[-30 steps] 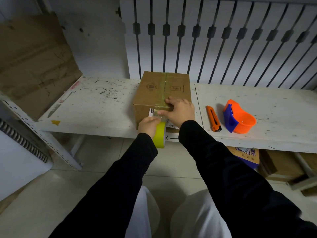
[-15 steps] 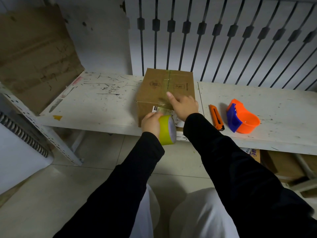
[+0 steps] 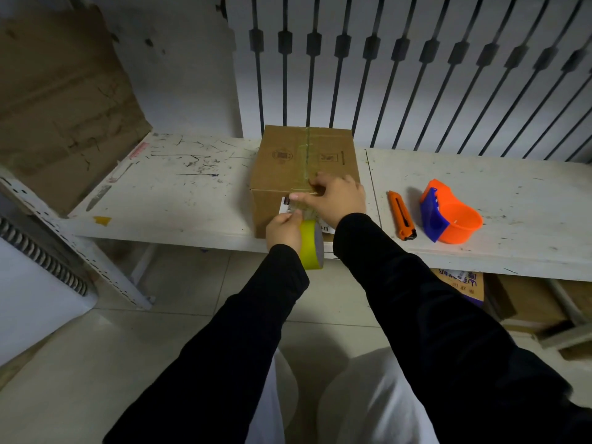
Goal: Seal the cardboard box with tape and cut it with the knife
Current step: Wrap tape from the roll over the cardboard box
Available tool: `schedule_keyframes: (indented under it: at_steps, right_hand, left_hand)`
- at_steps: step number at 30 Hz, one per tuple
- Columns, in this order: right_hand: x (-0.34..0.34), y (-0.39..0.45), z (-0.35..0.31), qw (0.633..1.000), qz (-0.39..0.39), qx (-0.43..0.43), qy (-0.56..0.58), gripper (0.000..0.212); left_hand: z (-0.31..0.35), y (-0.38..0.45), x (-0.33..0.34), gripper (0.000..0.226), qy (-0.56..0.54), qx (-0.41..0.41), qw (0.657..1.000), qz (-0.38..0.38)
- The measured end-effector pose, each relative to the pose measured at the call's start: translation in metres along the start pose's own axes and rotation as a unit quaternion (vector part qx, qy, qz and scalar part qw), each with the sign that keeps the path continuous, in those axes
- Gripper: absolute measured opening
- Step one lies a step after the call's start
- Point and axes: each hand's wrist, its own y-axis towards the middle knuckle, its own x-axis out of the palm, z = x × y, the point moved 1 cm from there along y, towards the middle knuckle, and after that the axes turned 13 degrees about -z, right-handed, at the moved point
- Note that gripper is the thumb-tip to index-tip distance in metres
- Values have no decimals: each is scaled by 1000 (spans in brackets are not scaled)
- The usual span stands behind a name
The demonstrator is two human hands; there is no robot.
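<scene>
Cardboard box sits closed on scuffed white shelf, near front edge, clear tape strip along top seam. Left hand grips yellow tape roll just below box front. Right hand presses tape at box's top front edge, fingers bent. Orange knife lies right of box, beside orange-and-blue tape dispenser.
</scene>
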Motion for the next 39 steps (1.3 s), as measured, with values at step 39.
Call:
schedule_keyframes:
  at_steps: [39]
  right_hand:
    - [18,1,8,989,95,-51,-104,49]
  left_hand:
    - [-13,-2,2,16,-47,-4,993,-109]
